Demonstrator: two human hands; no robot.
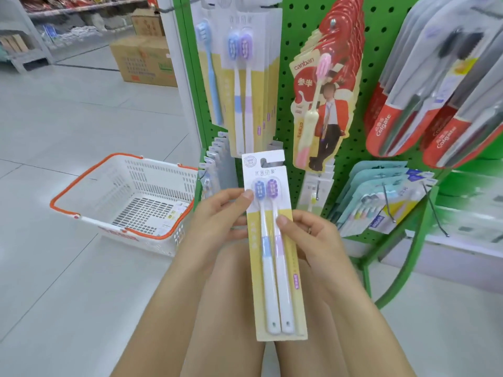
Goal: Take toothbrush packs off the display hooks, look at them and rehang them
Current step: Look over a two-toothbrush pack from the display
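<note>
Head view: I see both hands grasping one twin pack [273, 251] upright in front of the green pegboard [295, 36]. Left hand [217, 221] pinches its left edge, thumb on the front; right hand [307, 235] pinches the right edge. Matching packs [245, 85] hang on a hook above. Basket [128, 200] sits on the floor at left.

At your feet, pale glossy floor tiles [81, 268]; at one o'clock a green pegboard stand [296, 31]; at eleven, cardboard boxes [141, 61] and stocked shelves [68, 12].
</note>
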